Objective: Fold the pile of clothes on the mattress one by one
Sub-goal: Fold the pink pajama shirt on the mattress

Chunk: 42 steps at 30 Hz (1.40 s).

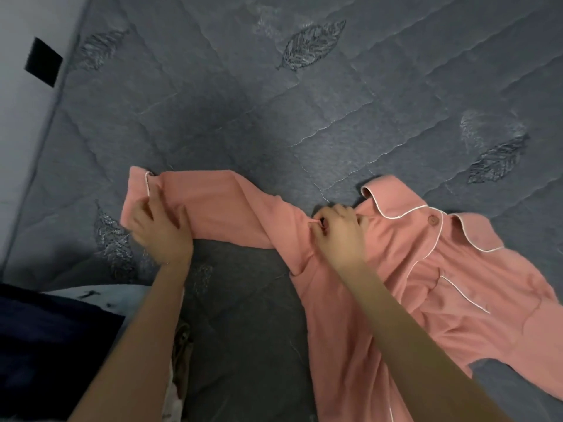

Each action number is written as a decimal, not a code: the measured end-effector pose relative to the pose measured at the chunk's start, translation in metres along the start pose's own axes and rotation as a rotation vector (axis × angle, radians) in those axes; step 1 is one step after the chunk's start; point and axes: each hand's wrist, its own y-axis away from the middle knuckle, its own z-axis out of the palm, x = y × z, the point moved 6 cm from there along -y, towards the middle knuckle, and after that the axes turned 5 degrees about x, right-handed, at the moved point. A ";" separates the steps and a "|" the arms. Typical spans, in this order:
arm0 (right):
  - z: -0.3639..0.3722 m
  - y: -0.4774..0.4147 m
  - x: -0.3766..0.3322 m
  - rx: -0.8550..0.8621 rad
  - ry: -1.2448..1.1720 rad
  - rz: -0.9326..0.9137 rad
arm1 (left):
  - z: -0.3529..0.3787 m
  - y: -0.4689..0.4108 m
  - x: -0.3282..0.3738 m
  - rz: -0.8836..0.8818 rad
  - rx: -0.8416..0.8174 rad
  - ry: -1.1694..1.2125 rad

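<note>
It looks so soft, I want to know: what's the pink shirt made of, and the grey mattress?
Pink shirt: soft matte cloth, perhaps cotton; it drapes and creases, with white piping. Mattress: quilted fabric, slightly shiny; stitched wavy lines and leaf patterns.

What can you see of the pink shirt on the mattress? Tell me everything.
The pink shirt is soft-looking salmon fabric with white piping, a rounded collar and a matching button. It lies front up, rumpled, on the grey quilted mattress. One long sleeve stretches out flat; the left hand holds its cuff end, the right hand pinches the shoulder.
</note>
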 end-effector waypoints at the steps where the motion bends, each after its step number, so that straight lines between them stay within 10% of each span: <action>1: 0.001 0.001 -0.002 0.020 -0.009 -0.010 | 0.001 -0.001 0.000 -0.001 0.011 0.004; 19: 0.005 -0.011 -0.021 0.145 -0.261 0.103 | 0.001 -0.008 -0.009 0.049 0.128 0.127; 28: -0.012 -0.027 -0.015 0.299 -0.284 0.134 | -0.023 -0.013 -0.034 -0.312 0.181 0.049; 42: -0.021 0.001 -0.025 0.085 0.012 0.036 | 0.012 0.068 0.089 0.351 -0.263 -0.023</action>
